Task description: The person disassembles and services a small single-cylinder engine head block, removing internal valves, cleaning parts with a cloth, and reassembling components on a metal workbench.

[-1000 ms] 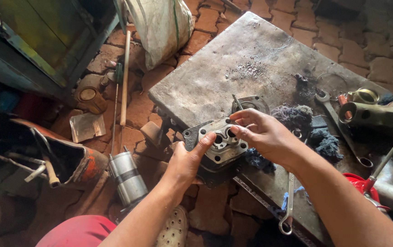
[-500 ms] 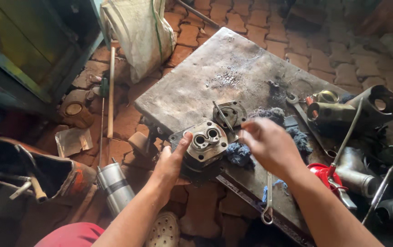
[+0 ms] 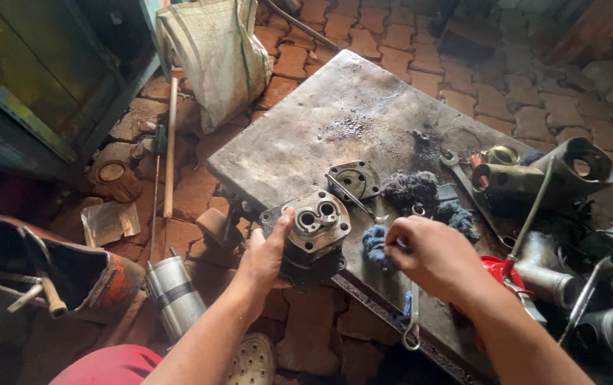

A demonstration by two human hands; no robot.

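Note:
My left hand [image 3: 267, 257] grips the side of a dark metal pump body [image 3: 311, 234] with two round bores on top, held at the near edge of a grey metal slab [image 3: 321, 128]. My right hand [image 3: 431, 255] is to the right of it, fingers curled over a blue rag [image 3: 376, 244] on the slab. Whether it pinches a small part is hidden. A flat metal cover plate [image 3: 356, 178] lies just behind the pump body, with a thin tool [image 3: 353, 196] across it.
Dark rags [image 3: 410, 189], a spanner [image 3: 463, 178] and metal pipe parts [image 3: 534, 178] crowd the slab's right side. A wrench [image 3: 412, 321] hangs off the near edge. A white sack [image 3: 214, 50], a wooden handle [image 3: 170, 150] and a silver cylinder [image 3: 174, 296] sit on the brick floor at left.
My right hand has come off the top of the pump body and moved right and down to the blue rag. The left hand still holds the body.

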